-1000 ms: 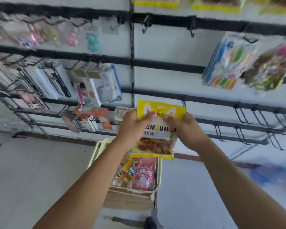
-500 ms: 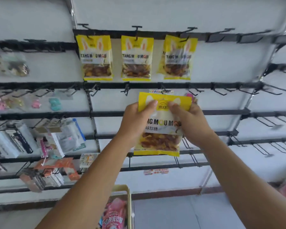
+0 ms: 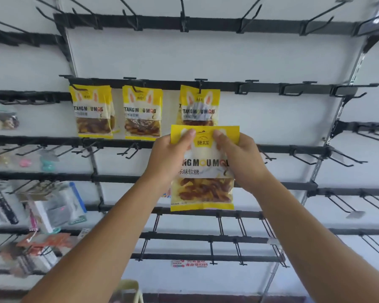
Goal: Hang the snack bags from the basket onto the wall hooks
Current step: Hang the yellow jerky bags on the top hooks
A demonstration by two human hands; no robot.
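A yellow snack bag (image 3: 204, 169) is held upright between both hands, in front of the wall rails. Its top edge is pinched by the left hand (image 3: 170, 158) and the right hand (image 3: 241, 160), thumbs on the front. Three matching bags (image 3: 142, 114) are seen hanging from the hooks (image 3: 200, 84) just above.

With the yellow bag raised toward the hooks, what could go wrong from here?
1. Both thumbs cover the top strip of the held bag, left hand and right hand, so its hang hole may be hard to line up.
2. It overlaps the third hung bag; pushing up could knock that off its hook.
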